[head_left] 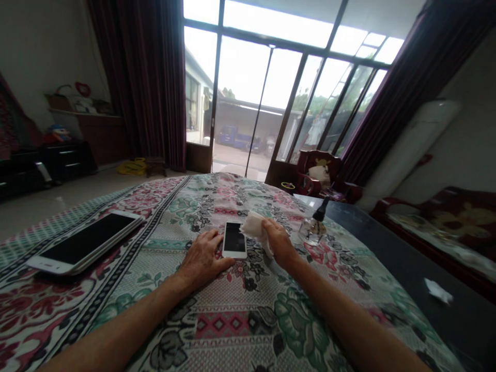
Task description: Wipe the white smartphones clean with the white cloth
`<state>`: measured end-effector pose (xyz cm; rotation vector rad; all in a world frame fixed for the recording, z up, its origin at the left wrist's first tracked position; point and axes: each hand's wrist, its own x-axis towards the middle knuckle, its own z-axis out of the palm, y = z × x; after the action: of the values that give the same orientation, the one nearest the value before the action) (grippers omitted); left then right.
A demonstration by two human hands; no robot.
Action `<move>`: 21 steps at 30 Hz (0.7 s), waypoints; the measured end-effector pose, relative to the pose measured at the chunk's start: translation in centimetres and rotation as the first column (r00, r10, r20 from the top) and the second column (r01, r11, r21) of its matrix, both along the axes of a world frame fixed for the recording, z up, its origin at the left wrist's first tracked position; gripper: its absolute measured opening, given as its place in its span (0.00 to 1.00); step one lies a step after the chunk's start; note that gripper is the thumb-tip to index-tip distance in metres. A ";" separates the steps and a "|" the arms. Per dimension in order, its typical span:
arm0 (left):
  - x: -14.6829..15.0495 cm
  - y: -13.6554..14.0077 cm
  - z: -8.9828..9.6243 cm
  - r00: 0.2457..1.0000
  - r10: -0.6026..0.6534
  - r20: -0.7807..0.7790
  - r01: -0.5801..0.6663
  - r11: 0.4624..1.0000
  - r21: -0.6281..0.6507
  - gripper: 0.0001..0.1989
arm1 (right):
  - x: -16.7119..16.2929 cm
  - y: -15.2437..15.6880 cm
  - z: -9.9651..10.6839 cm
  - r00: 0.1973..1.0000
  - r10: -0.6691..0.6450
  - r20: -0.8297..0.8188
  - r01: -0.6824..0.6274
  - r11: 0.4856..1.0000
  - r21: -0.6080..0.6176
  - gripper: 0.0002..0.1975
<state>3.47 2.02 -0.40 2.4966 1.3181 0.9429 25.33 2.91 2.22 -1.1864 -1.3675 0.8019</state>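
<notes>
White phone [234,242], inside the cloth [172,294] edges, could slide if pushed: left hand [201,261] seems spread against it, right hand [279,243] grips tissue [253,226].

A dark purple curtain [155,82] hangs on the left of the tall framed glass doors [242,88], through which a hazy yard shows something blue [232,136]. A red heart-shaped object [82,89] stands on a brown cabinet [103,137] beside a black drawer unit [73,160]. To the right, a pale cushion [319,174] rests on a dark-red wooden armchair [329,161], near a tall white cylindrical unit [411,150].
</notes>
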 end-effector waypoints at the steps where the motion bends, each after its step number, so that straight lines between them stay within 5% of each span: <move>1: 0.0 0.0 0.0 1.000 0.007 0.002 -0.007 1.000 0.000 0.21 | -0.1 0.0 -0.1 1.000 0.004 0.008 -0.004 1.000 0.008 0.18; 8: 0.0 0.1 0.1 1.000 -0.010 -0.021 0.010 1.000 -0.022 0.19 | -0.3 1.5 0.3 0.916 -0.212 0.341 0.112 0.950 0.291 0.16; 13: 0.0 0.1 0.0 1.000 0.000 -0.029 0.000 1.000 -0.012 0.20 | -1.0 4.1 0.6 0.792 -0.241 0.561 -0.071 0.876 0.477 0.12; 21: 0.0 0.1 -0.1 1.000 -0.011 -0.006 0.011 1.000 -0.015 0.21 | -1.7 3.9 -1.4 0.643 0.024 0.766 -0.330 0.911 0.249 0.12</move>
<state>3.46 2.15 -0.45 2.4951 1.3075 0.9208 23.64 6.80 0.85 -1.1189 -2.2474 0.1102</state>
